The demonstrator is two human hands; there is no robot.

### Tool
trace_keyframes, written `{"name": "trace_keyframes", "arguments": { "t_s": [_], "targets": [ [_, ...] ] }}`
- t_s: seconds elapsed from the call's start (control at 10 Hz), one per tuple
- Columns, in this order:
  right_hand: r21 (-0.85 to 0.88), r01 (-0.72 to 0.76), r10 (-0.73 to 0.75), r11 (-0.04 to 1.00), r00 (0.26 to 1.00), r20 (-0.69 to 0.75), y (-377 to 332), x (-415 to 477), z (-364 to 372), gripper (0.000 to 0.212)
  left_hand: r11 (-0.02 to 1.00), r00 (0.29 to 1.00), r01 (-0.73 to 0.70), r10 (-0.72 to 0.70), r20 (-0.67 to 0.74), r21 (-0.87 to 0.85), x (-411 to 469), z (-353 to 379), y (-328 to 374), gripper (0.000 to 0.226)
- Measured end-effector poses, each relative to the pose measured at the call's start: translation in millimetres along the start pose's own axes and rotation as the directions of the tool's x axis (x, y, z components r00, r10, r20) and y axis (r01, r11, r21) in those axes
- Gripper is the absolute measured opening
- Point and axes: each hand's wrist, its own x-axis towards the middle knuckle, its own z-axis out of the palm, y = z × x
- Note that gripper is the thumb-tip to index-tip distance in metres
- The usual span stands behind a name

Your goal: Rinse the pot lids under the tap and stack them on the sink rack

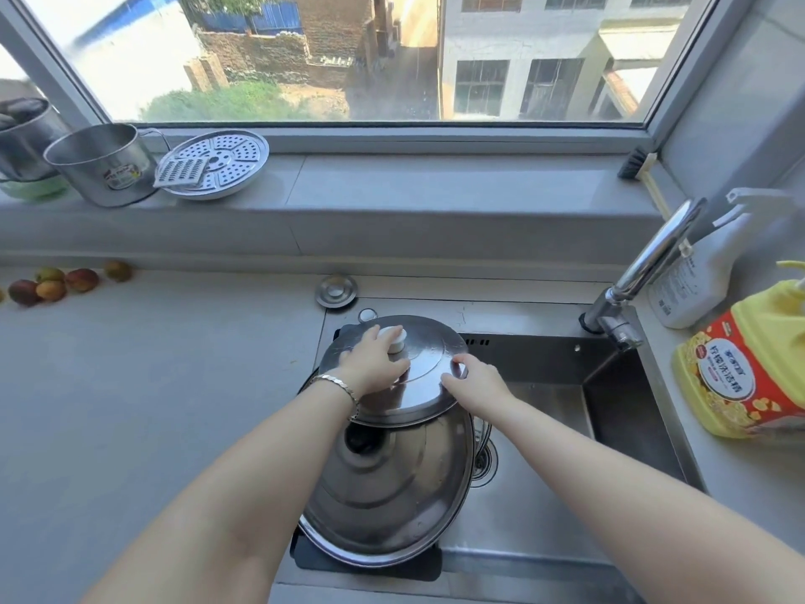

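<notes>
Head view: we logged the upper lid point(418, 385) lying tilted over the larger lid point(383, 486), both on the black rack point(414, 571) across the left of the sink point(514, 525). Left hand point(374, 361) lay on its dome, white knob point(394, 337) between thumb and forefinger; grip there unclear. Right hand point(472, 383) pinched its right rim. Tap point(653, 255) stood well right.
</notes>
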Motion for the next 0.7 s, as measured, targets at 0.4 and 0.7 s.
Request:
{"name": "trace_keyframes", "arguments": {
  "t_s": [0.4,0.7],
  "targets": [
    [-0.015,-0.034,0.035,0.999,0.999,0.002,-3,9,-1,0.053,0.995,0.999,-0.035,0.036,-0.014,0.088,14,-6,3,0.065],
    [-0.345,0.129,-0.131,0.93,0.991,0.019,-14,-22,-58,0.024,0.962,0.992,-0.077,0.101,-0.079,0.261,-16,-35,45,0.024]
  ]
}}
